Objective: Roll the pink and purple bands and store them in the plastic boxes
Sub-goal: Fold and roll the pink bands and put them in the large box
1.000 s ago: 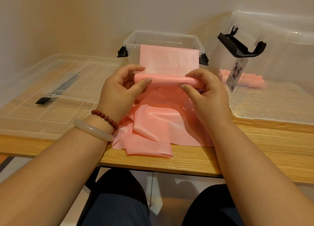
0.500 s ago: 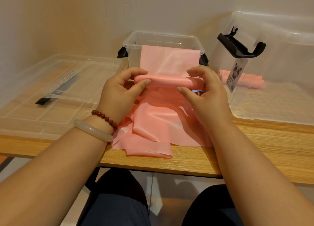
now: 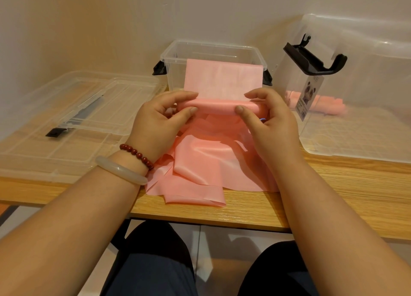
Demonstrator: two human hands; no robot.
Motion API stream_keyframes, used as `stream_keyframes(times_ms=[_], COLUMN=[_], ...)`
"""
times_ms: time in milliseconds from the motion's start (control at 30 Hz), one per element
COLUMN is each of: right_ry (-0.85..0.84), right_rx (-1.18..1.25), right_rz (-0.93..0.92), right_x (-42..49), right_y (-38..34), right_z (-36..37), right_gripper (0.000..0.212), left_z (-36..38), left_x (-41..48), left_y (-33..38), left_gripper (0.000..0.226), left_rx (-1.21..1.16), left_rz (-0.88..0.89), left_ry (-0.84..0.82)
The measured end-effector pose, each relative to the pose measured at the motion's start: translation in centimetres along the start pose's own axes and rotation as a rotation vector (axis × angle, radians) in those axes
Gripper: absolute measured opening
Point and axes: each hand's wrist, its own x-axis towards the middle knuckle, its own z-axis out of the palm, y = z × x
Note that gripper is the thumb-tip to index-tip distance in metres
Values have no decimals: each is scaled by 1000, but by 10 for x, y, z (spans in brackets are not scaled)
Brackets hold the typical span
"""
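Two hands grip one pink band (image 3: 213,106) at mid-table; I see the L hand (image 3: 155,120) curled round the roll's left end, thumb on the near side, fingers over the top; the R hand (image 3: 271,122) grasps the right end the same way, thumb tip pressed on the front. The rolled part lies level, side to side, held just above the table (image 3: 333,184); from its far edge a flat stretch of band runs up and over the near rim of the small clear box (image 3: 175,77); how far it hangs inside I can't tell. Loose pink folds lie heaped under both hands, reaching the near table edge.

The small box stands open, w/ black latches at both ends. Just right of it stands a big clear box (image 3: 367,62) w/ a black handle (image 3: 311,62) and a panda label (image 3: 311,95); whether the two boxes touch I can't tell; rolled pink bands (image 3: 329,105) lie inside the big one.

On the left a clear lid (image 3: 77,109) lies flat on the table, w/ a black clip (image 3: 55,132) at its near side. The L wrist wears a red bead bracelet (image 3: 135,151) and a pale bangle (image 3: 120,170).
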Motion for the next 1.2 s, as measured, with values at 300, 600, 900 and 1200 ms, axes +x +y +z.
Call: stream_keyframes(times_ms=[300, 600, 900, 1200], right_ry=[-14, -22, -35, -13], right_rx=[-55, -7, -18, 33], right_rz=[-76, -41, -17, 28], right_x=[1, 0, 0, 0], right_y=[4, -1, -2, -3], right_z=[2, 3, -1, 0], right_gripper=[20, 16, 31, 16], left_z=[1, 1, 1, -1], left_x=[-1, -1, -1, -1], left_y=[3, 2, 1, 2], left_gripper=[31, 32, 23, 35], left_rx=[-49, 7, -15, 28], left_rz=[-25, 1, -38, -6], left_ry=[13, -7, 9, -1])
